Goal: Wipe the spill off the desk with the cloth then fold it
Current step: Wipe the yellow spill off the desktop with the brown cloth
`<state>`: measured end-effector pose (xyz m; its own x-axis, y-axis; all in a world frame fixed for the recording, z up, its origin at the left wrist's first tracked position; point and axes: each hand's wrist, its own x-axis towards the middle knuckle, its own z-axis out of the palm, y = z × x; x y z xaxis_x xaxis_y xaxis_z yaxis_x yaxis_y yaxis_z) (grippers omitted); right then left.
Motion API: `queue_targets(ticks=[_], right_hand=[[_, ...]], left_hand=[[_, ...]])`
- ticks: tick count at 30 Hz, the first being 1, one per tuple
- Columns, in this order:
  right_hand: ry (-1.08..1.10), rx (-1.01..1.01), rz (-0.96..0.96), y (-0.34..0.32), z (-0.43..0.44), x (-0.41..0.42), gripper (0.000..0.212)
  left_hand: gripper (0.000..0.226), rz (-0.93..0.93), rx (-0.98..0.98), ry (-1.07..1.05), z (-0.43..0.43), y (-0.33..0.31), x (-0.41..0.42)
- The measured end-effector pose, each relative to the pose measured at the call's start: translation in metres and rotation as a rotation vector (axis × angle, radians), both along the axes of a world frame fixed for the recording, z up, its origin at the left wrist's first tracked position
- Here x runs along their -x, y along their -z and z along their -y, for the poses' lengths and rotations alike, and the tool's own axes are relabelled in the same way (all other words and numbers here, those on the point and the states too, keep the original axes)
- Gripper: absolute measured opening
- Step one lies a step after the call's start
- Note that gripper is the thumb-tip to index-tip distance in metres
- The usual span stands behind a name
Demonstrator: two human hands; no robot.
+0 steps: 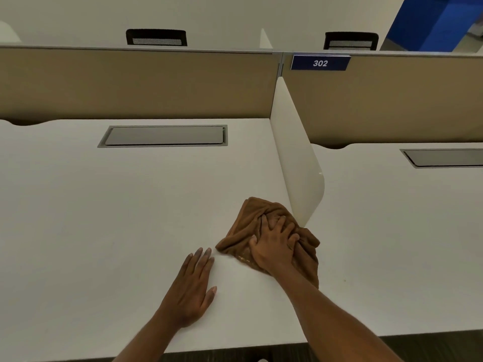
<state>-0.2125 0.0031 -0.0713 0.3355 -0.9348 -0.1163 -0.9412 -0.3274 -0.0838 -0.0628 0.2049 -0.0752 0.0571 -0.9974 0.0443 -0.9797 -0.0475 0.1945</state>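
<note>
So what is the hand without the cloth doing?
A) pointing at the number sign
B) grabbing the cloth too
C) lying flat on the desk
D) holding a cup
C: the left hand lies palm-down on the white desk, while the right hand presses the brown cloth.

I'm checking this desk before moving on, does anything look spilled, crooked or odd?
Only the crumpled brown cloth stands out: it is bunched under the right hand beside the white divider panel, with pale yellowish specks on its near edge. No liquid shows on the white desk. The left hand rests flat.
</note>
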Motion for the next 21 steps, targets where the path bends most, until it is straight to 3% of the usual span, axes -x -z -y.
queue_targets(ticks=[7, 13, 21], right_hand=[[0.049, 0.025, 0.014, 0.000, 0.036, -0.043, 0.072], [-0.100, 0.035, 0.010, -0.001, 0.056, -0.053, 0.069], [-0.268, -0.041, 0.029, 0.001, 0.026, -0.035, 0.068]], left_hand=[[0.066, -0.004, -0.036, -0.053, 0.002, 0.003, -0.003], [0.071, 0.019, -0.098, -0.226, 0.000, 0.003, -0.003], [0.070, -0.034, -0.089, -0.290, -0.002, -0.002, -0.002]])
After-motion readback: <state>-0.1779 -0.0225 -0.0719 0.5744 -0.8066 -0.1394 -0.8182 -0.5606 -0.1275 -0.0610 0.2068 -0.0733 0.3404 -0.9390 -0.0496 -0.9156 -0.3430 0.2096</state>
